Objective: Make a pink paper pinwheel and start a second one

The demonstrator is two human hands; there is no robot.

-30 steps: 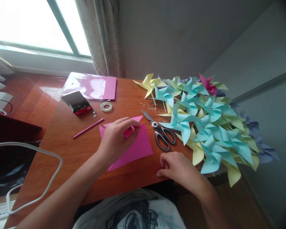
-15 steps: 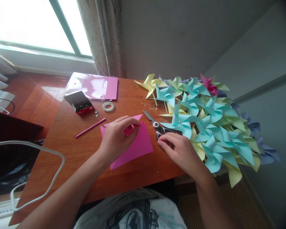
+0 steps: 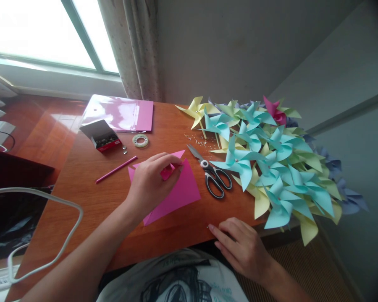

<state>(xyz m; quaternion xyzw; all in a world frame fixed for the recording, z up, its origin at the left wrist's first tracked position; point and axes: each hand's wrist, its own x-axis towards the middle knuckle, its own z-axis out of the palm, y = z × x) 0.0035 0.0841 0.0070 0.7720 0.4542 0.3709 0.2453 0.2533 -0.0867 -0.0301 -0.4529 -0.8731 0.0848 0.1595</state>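
Note:
My left hand (image 3: pixel 153 180) pinches part of a cut pink paper sheet (image 3: pixel 178 191) between thumb and fingertips, with a folded bit curling under the fingers. The sheet lies on the table, partly hidden by that hand. Near the front edge, my right hand (image 3: pixel 244 247) is open, its index finger stretched toward a tiny bright speck (image 3: pixel 207 227) at the fingertip, too small to name. Between the sheet and the pinwheels lie black-and-grey scissors (image 3: pixel 209 167). Left of the sheet rests a pink stick (image 3: pixel 116 169).
Many paper pinwheels (image 3: pixel 271 167) cover the table's right side. Small shiny bits (image 3: pixel 198 140) are scattered beside them. At the back left are an open box (image 3: pixel 103 136), a tape roll (image 3: pixel 140 140) and a plastic packet of pink paper (image 3: pixel 119 113). A white cable (image 3: pixel 72 230) loops at left.
My right hand has let go of the scissors and moved toward me to the table's front edge. The scissors lie flat. My left hand keeps its pinch on the paper.

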